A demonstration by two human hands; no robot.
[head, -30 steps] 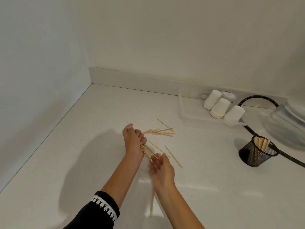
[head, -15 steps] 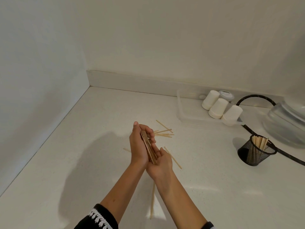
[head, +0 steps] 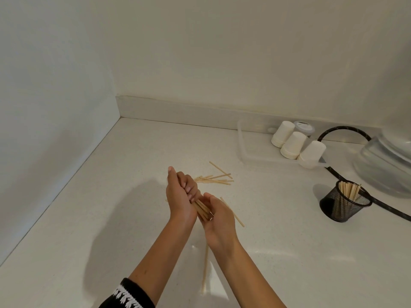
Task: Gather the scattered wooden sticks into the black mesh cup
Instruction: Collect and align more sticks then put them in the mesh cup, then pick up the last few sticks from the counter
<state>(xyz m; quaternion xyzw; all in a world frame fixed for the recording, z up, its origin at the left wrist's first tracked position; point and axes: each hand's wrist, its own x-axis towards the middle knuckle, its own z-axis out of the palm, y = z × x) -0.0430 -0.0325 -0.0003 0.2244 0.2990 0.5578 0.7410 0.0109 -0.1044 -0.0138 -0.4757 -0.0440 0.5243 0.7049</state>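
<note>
Over a white tabletop [head: 93, 218] set into a corner, the left hand [head: 180, 196] grips a bundle of wooden sticks [head: 202, 209], its fingers [head: 190, 185] curled round the upper part of the bundle with the thumb pointing away from the camera. The lower ends of the bundle slant down toward the right hand [head: 219, 221], which sits just beside the left with its palm cupped under them and its fingers relaxed and slightly apart; whether the stick ends actually press into the palm cannot be told. Just beyond the left hand a loose pile of sticks [head: 214, 179] lies flat on the tabletop, crossing one another. A single stick [head: 233, 213] lies at a slant just right of the right hand, and another lone stick [head: 205, 271] lies between the two forearms, pointing toward the camera. Well apart to the right stands the black mesh cup [head: 343, 205], upright, with a cluster of sticks leaning inside it. Behind it a black cable [head: 347, 133] loops across the tabletop. Farther back, three white paper cups [head: 293, 144] rest upside down in a clear plastic tray [head: 244, 150]. A black sleeve with white trim [head: 129, 295] covers the left forearm.
</note>
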